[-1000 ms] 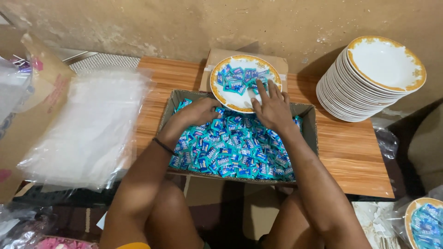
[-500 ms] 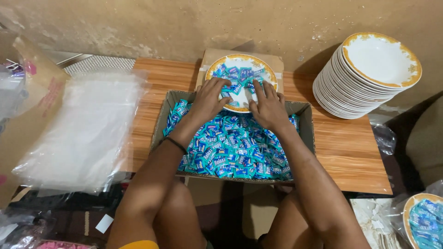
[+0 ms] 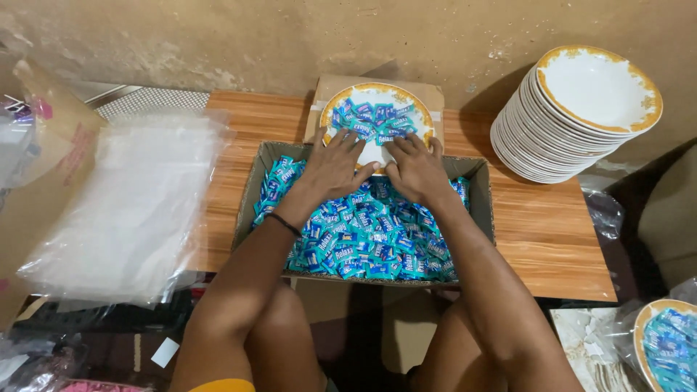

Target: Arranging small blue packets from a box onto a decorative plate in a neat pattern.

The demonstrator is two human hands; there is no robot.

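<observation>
Where a low wooden table (image 3: 523, 225) stands against a rough, stained ochre wall (image 3: 290, 36), a seated person reaches forward with both bare arms. The left hand (image 3: 332, 168) and the right hand (image 3: 415, 171) lie side by side, palms down, fingers spread and flat, gripping nothing that can be seen; their fingertips rest on the near rim of a gold-edged white plate (image 3: 377, 120), which is set on a closed carton (image 3: 435, 98) just beyond the fingers. Blue-wrapped sweets (image 3: 374, 116) are heaped on the plate's far half, directly ahead of the fingertips. Under the palms and wrists sits an open cardboard tray (image 3: 481, 190) filled with more sweets (image 3: 363, 239) of the same kind. A dark band (image 3: 284, 225) circles the left wrist.

Well to the right of the fingers rises a tall stack of empty matching plates (image 3: 573, 116), leaning slightly towards the wall. To the left of the fingers, clear plastic bags (image 3: 131, 210) lie in a loose pile over the table's end, with a brown carton (image 3: 43, 160) beyond them. Behind and to the right of the hands, near floor level, another filled plate (image 3: 668, 341) shows in clear wrapping.
</observation>
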